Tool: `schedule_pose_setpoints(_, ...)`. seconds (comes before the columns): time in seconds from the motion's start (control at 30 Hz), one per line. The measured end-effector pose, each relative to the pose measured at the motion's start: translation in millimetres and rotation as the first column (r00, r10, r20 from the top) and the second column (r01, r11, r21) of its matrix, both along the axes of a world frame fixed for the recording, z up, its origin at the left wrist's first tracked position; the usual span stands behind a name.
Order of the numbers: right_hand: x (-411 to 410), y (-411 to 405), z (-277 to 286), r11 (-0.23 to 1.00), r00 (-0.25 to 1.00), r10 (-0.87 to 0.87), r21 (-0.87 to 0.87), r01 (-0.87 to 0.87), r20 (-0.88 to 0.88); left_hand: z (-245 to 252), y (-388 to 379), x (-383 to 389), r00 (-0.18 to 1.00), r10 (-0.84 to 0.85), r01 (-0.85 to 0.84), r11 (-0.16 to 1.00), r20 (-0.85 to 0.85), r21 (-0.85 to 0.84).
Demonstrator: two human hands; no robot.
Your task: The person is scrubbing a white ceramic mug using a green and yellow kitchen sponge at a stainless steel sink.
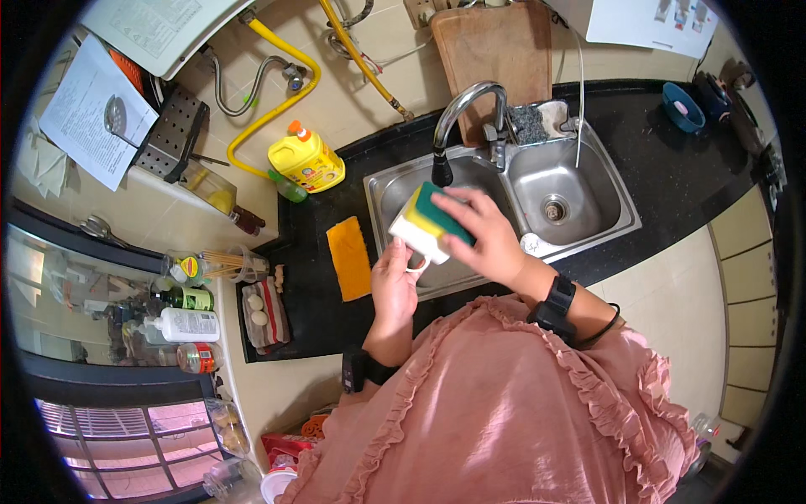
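A white mug (415, 239) is in my left hand (395, 285), which grips it around its handle side. With my right hand (485, 236) I hold a green and yellow scouring sponge (434, 206) against the mug. The sponge covers part of the mug, so its rim is partly hidden. Both hands are over the left bowl of the stainless steel double sink (412, 166). Just beyond the sponge hangs the black-tipped spout of the chrome faucet (442, 167). I see no water running from it.
An orange cloth (349, 259) lies left of the sink on the black countertop (315, 315). Behind it stands a yellow detergent jug (308, 160) beside a small green bottle (289, 187). A wooden cutting board (497, 47) leans on the wall. A blue bowl (682, 108) sits far right.
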State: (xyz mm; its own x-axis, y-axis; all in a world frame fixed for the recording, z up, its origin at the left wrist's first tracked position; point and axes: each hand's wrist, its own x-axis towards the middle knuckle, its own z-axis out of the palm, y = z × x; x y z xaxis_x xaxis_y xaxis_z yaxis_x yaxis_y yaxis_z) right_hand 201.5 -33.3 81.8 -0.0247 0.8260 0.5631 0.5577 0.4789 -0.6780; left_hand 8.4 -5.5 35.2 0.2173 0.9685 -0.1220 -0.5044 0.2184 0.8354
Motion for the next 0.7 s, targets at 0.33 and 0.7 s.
schedule_pose_setpoints(0.33, 17, 11, -47, 0.489, 0.228, -0.313, -0.362, -0.794, -0.922, 8, 4, -9, 0.924, -0.175, 0.204, 0.978, 0.341, -0.051)
schedule_pose_setpoints(0.7, 13, 12, -33, 0.705, 0.293, -0.15, -0.31, -0.638, -0.944, -9, 12, -23, 0.975, -0.192, 0.2, 0.978, 0.116, -0.063)
